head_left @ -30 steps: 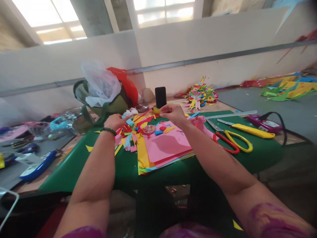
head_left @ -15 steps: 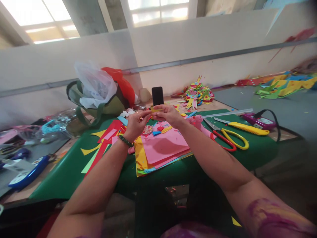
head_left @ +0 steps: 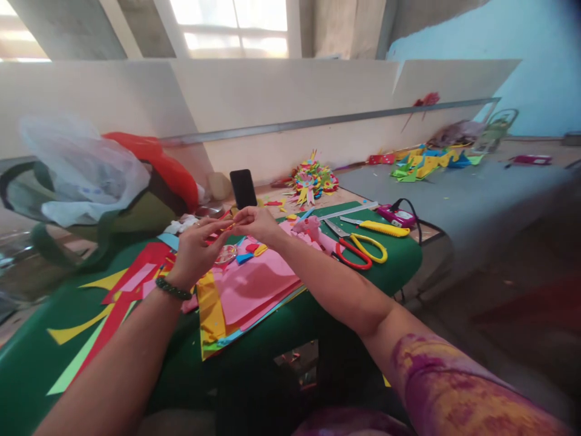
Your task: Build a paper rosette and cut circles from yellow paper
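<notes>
My left hand [head_left: 197, 251], with a dark green bead bracelet at the wrist, meets my right hand [head_left: 258, 225] fingertip to fingertip above the papers. Pinched between them is a small yellow paper piece [head_left: 230, 226], mostly hidden by the fingers. Below lies a stack of coloured sheets with a pink sheet [head_left: 254, 284] on top. A small round container [head_left: 226, 254] and blue, red and yellow paper scraps [head_left: 247, 253] sit on it, close beneath my hands. Red strips [head_left: 140, 266] and other cut paper lie left of my left hand.
Scissors [head_left: 356, 248] with red and yellow handles, a yellow cutter knife [head_left: 385, 229] and a clear ruler [head_left: 347, 210] lie right. Behind are a phone [head_left: 244, 189] standing upright and a heap of paper flowers [head_left: 313, 180]. A green bag [head_left: 149, 221] stands back left.
My left hand has come from the paper pile at left to join my right hand at the yellow piece. The view has swung right, so everything sits further left.
</notes>
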`<act>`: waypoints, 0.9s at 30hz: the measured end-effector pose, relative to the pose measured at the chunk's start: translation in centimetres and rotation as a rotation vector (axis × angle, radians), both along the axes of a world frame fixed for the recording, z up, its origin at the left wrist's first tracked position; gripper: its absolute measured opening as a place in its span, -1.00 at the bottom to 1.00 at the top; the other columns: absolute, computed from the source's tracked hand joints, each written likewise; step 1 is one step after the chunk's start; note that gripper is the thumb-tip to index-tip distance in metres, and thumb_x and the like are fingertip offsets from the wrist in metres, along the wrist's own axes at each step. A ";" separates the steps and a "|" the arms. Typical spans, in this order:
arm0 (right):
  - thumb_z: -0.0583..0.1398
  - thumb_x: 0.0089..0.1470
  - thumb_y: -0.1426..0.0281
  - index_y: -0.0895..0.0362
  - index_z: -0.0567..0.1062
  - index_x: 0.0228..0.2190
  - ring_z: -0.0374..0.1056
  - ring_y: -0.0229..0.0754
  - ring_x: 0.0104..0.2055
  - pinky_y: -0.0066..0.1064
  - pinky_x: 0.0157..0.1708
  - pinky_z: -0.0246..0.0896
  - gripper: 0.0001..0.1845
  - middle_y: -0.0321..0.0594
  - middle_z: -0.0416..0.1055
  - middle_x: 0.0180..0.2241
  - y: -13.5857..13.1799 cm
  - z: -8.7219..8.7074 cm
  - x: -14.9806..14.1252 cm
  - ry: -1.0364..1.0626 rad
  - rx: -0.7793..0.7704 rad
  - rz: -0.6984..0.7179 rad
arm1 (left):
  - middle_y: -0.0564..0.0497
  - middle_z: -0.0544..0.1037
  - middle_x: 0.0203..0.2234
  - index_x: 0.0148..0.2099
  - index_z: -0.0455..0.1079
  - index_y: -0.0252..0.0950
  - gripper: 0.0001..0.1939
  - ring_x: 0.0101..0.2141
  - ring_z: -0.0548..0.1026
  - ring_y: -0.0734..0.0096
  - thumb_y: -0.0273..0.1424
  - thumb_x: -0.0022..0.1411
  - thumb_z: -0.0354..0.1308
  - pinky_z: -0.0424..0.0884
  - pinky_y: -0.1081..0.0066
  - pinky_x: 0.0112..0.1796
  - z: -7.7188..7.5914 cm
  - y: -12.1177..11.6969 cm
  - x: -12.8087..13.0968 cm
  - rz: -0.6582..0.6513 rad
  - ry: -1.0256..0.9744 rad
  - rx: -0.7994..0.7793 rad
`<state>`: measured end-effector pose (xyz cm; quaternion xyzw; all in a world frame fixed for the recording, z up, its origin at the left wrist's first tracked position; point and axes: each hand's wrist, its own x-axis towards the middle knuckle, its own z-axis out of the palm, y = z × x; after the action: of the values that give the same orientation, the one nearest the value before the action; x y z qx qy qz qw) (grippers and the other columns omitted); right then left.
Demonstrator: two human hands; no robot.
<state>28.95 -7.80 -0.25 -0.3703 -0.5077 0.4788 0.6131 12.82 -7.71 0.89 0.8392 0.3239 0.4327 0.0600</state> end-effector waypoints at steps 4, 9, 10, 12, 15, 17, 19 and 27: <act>0.39 -0.20 0.62 0.16 0.43 -0.55 0.43 -0.33 -0.47 -0.43 -0.25 0.42 -0.75 -0.44 0.42 -0.60 0.4 -0.8 -1.2 0.071 -0.009 0.044 | -0.03 0.56 -0.31 -0.15 0.59 -0.19 -0.69 -0.33 0.52 0.35 -0.19 0.21 0.11 0.49 0.45 -0.40 0.0 0.2 -0.2 0.002 0.002 0.023; 0.26 -0.11 0.73 0.16 0.43 -0.50 0.43 -0.35 -0.51 -0.39 -0.24 0.45 -0.76 -0.42 0.43 -0.61 1.0 -2.0 -3.1 0.093 -0.048 0.165 | -0.03 0.57 -0.33 -0.15 0.55 -0.21 -0.69 -0.33 0.52 0.31 -0.20 0.22 0.08 0.45 0.41 -0.37 -0.1 0.8 -0.5 0.098 -0.047 0.033; 0.23 -0.13 0.75 0.15 0.43 -0.49 0.44 -0.33 -0.50 -0.37 -0.24 0.46 -0.73 -0.43 0.43 -0.61 1.0 -2.1 -3.2 0.068 -0.048 0.170 | -0.03 0.58 -0.31 -0.13 0.54 -0.21 -0.69 -0.34 0.52 0.32 -0.20 0.21 0.08 0.45 0.40 -0.36 -0.1 0.8 -0.5 0.108 -0.061 0.015; 0.20 -0.19 0.78 0.14 0.43 -0.47 0.48 -0.27 -0.44 -0.32 -0.20 0.47 -0.69 -0.41 0.45 -0.57 0.9 -1.8 -2.8 -0.004 -0.011 0.140 | -0.02 0.58 -0.30 -0.11 0.50 -0.22 -0.70 -0.37 0.52 0.35 -0.21 0.18 0.10 0.44 0.41 -0.37 0.0 0.8 -0.6 0.127 -0.102 -0.032; 0.19 -0.22 0.77 0.13 0.48 -0.41 0.51 -0.20 -0.21 -0.31 -0.05 0.41 -0.65 -0.30 0.54 -0.36 0.4 -0.5 -0.9 -0.134 0.160 -0.091 | 0.03 0.55 -0.41 -0.21 0.45 -0.25 -0.77 -0.42 0.48 0.40 -0.23 0.12 0.17 0.41 0.45 -0.41 0.4 0.6 -0.5 0.196 -0.176 -0.096; 0.21 -0.14 0.70 0.11 0.50 -0.32 0.46 -0.20 -0.07 -0.35 0.03 0.34 -0.67 -0.26 0.54 -0.21 0.0 0.5 0.8 -0.188 0.297 -0.317 | 0.05 0.51 -0.47 -0.33 0.39 -0.25 -0.83 -0.44 0.46 0.42 -0.25 0.09 0.19 0.39 0.47 -0.42 0.5 0.6 -0.6 0.254 -0.200 -0.116; 0.24 -0.06 0.58 0.10 0.49 -0.31 0.45 -0.22 -0.11 -0.39 -0.01 0.35 -0.78 -0.25 0.54 -0.23 -0.4 1.4 2.1 -0.191 0.342 -0.455 | 0.06 0.49 -0.51 -0.41 0.36 -0.25 -0.82 -0.45 0.44 0.42 -0.25 0.09 0.19 0.37 0.47 -0.42 0.5 0.7 -0.7 0.280 -0.193 -0.135; 0.06 0.22 0.00 0.11 0.56 -0.36 0.43 -0.24 -0.42 -0.45 -0.37 0.26 -0.51 -0.27 0.50 -0.51 -8.3 4.9 2.5 -0.627 0.401 -0.147 | 0.02 0.44 -0.64 -0.56 0.33 -0.25 -0.54 -0.53 0.36 0.41 -0.11 0.26 -0.09 0.26 0.40 -0.42 0.3 0.8 -1.0 0.125 -0.020 -0.145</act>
<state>31.47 -16.07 4.66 -0.4072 -0.7263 0.1879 0.5209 11.78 -6.95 1.21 0.8064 0.4054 0.4196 0.0966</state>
